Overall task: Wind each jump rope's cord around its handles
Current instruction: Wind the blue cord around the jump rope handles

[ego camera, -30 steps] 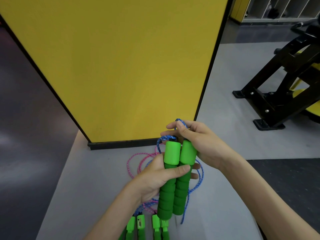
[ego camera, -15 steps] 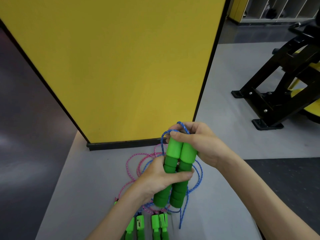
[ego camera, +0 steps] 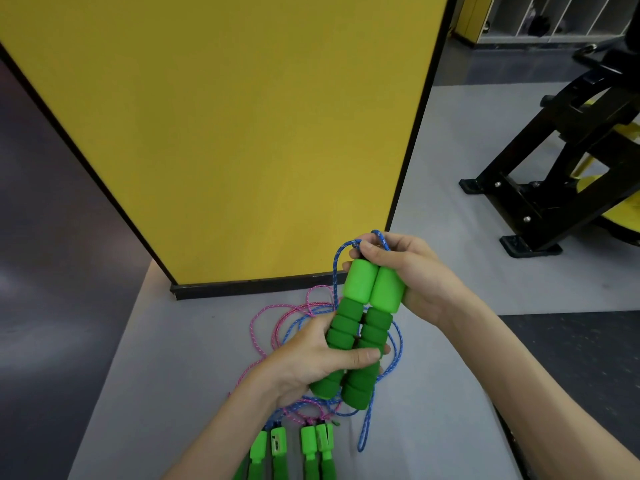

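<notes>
My left hand point(ego camera: 304, 365) grips both green foam handles point(ego camera: 375, 327) side by side above the middle of the tabletop point(ego camera: 173, 375). My right hand point(ego camera: 415, 278) clasps their upper ends and pinches the blue cord point(ego camera: 334, 271). Four more green handles point(ego camera: 308, 445) lie at the near edge.

Lower ends of spare green handles point(ego camera: 309, 445) beyond bottom edge.

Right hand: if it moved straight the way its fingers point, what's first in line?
Likely the blue cord loop just past the right hand; behind it, the yellow panel, depth unclear.
</notes>
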The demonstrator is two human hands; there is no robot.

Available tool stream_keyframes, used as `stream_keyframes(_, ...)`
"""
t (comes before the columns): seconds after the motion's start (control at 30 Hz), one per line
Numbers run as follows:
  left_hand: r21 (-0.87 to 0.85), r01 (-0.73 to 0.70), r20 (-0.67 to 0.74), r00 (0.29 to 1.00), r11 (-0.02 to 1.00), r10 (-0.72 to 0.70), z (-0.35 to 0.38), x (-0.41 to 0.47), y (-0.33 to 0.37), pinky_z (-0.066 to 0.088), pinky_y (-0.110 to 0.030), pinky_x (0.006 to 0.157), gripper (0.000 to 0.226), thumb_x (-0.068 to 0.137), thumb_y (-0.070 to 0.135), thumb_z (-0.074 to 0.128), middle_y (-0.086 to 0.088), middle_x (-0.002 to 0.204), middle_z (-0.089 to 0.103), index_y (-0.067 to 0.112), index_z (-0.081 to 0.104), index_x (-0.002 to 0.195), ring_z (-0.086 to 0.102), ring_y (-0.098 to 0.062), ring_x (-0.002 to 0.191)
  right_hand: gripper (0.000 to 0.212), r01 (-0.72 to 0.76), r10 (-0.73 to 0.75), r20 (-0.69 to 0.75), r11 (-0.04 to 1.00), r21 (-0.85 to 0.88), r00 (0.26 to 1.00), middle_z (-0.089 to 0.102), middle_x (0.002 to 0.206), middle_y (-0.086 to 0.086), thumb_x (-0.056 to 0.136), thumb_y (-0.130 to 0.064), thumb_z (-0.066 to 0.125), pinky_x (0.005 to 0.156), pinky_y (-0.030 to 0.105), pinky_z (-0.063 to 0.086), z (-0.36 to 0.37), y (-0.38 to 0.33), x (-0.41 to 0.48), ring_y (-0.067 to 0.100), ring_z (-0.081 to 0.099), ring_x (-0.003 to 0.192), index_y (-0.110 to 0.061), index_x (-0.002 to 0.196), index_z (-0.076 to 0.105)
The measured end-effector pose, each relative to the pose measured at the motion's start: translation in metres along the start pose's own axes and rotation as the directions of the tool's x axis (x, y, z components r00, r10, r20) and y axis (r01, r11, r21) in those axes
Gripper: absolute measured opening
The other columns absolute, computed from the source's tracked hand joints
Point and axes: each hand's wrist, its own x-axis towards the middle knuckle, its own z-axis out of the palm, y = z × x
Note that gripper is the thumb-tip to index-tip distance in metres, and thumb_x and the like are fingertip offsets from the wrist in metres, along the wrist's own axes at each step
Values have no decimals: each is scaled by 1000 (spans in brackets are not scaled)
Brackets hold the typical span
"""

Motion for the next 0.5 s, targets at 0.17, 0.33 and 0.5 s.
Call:
stream_keyframes(0.17, -34, 31, 58, 998, 999, -29, 2, -3, -1, 58, -36, 72, 29, 83, -3, 67, -16, 106, 71, 8, 61, 109, 69, -30, 91, 7, 4, -4, -14, 1000, 30, 1000, 64, 82, 13, 90, -2, 56, 71, 37, 58, -4, -2, 3, 32, 67, 83, 1, 96, 58)
stream_keyframes(0.33, -12, 73, 44, 996, 997, -72, 2, -3, -3, 55, -41, 79, 34, 78, 6, 75, -15, 108, 71, 4, 64, 110, 69, -28, 96, 4, 22, -21, -25, 998, 60, 999, 63, 80, 12, 91, -2, 55, 74, 37, 57, -6, -3, 4, 32, 65, 82, -2, 89, 59)
stream_keyframes(0.5, 10, 76, 72, 994, 997, -77, 3, -4, -5, 49, -55, 92, 35, 76, 9, 76, -15, 103, 73, 7, 63, 108, 69, -31, 98, 5, 20, -16, -48, 997, 73, 999, 64, 81, 13, 91, -2, 55, 71, 37, 58, -7, 0, 6, 31, 66, 82, -2, 90, 59)
